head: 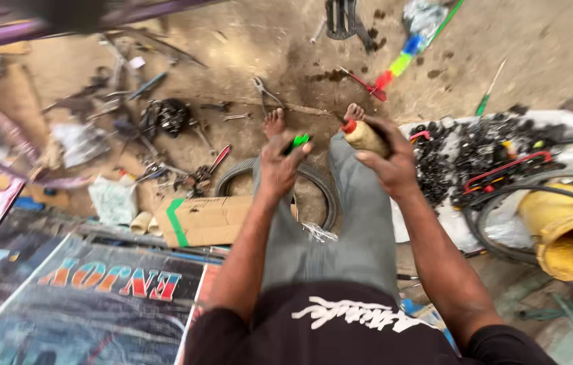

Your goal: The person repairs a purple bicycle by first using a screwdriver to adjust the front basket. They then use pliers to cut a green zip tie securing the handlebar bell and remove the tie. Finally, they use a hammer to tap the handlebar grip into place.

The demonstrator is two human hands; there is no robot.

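Two hands work at the centre of the frame above the person's grey-trousered legs: the left hand (278, 165) has its grip closed around a small green-handled tool (296, 142), and the right hand (388, 162) holds a tan bottle with a red cap (362, 136). The bottle sits just right of the tool, apart from it, with a tyre (313, 177) on the dirt floor beneath and a pile of black parts (482, 152) at right.
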